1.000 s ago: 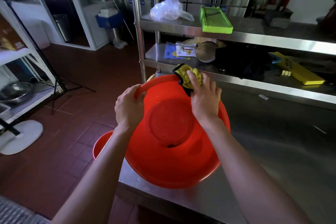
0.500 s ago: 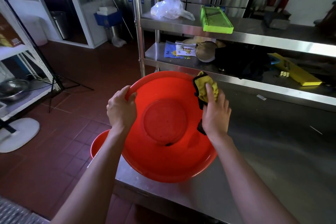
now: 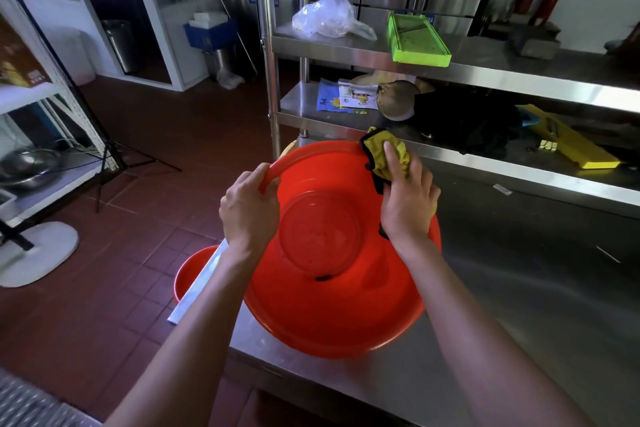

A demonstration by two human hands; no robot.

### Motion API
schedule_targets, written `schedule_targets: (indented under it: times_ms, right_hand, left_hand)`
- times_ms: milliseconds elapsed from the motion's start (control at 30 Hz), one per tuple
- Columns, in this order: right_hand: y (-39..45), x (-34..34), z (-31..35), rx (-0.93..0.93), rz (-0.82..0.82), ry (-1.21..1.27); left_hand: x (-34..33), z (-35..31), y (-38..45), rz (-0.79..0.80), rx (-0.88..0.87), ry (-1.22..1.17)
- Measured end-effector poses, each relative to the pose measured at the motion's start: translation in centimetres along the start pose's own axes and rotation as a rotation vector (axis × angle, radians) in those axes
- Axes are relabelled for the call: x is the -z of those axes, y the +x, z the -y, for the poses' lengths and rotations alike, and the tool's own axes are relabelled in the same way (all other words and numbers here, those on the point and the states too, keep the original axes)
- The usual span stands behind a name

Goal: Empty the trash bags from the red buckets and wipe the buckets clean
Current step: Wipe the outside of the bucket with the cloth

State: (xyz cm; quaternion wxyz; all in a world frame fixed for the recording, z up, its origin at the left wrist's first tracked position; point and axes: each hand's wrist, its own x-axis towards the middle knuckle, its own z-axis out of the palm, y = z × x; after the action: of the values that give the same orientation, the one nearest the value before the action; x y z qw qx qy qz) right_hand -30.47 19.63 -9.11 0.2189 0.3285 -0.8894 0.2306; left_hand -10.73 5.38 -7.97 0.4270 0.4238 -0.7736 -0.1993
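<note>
Red bucket (image 3: 332, 305) sits tilted on the near left corner of a steel table (image 3: 519, 305), its open side facing the person so that the round bottom and inner wall show. A small dark speck lies at the lower edge of the bottom. The left hand (image 3: 247, 215) grips the bucket's upper left rim, fingers curled round the edge. The right hand (image 3: 408, 198) presses a yellow cloth (image 3: 379, 152) with a dark border against the inside wall near the upper right rim; its fingers lie fairly straight on top of the cloth, and the cloth bulges out beyond the fingertips and over the rim.

A second red bucket (image 3: 192, 270) stands on the tiled floor (image 3: 138, 218) just beside the table's left edge, partly hidden under the tabletop.

Behind the bucket rises a steel rack (image 3: 273, 80). Its upper shelf holds a crumpled clear plastic bag (image 3: 329, 19) and a green slicer (image 3: 417, 40). The lower shelf holds printed papers (image 3: 343, 99), a round brownish object whose kind cannot be told, a dark bundle (image 3: 460, 121) and a yellow slicer (image 3: 568, 142). At the far left a metal bowl (image 3: 27, 166) rests on a white shelf, with a white round stand base (image 3: 38, 253) on the floor before it.
</note>
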Motion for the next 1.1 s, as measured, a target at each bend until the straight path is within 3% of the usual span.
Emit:
schedule_targets:
  times_ms: [200,500,733,833,1100]
  right_hand:
    - [2.3,-0.2,3.1,0.103,0.051,0.040]
    - [1.7,-0.5,9.4,0.445,-0.008,-0.022]
    - [2.2,-1.5,9.4,0.529,-0.056,-0.031]
    - [2.4,-1.1,8.6,0.502,-0.024,-0.048]
    - [0.9,-0.6,3.8,0.213,0.007,-0.019]
  left_hand:
    - [-0.3,0.0,-0.3,-0.013,0.006,0.028]
    - [-0.5,-0.8,-0.4,-0.009,-0.004,0.035]
    - [0.2,0.6,-0.3,-0.011,0.021,-0.037]
    - [0.4,1.3,-0.4,-0.028,0.040,-0.047]
    - [2.1,3.0,-0.9,-0.105,0.257,-0.112]
